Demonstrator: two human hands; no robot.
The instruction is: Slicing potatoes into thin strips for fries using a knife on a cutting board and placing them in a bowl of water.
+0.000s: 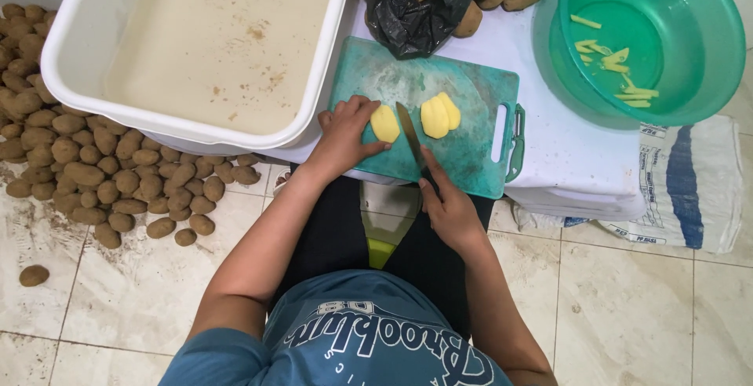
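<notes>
Left hand [343, 129] pressing down on potato piece [384, 123] just right of fingertips; right hand [449, 209] gripping knife [411, 136], blade between piece and cut slices [437, 114].

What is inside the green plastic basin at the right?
The green basin holds several pale yellow potato sticks, scattered on its bottom. Nothing covers them; whether water is inside cannot be told.

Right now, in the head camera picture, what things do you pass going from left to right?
Pile of unpeeled potatoes → white tub → left hand → peeled potato piece → knife → potato slices → green bowl with cut potato strips.
</notes>
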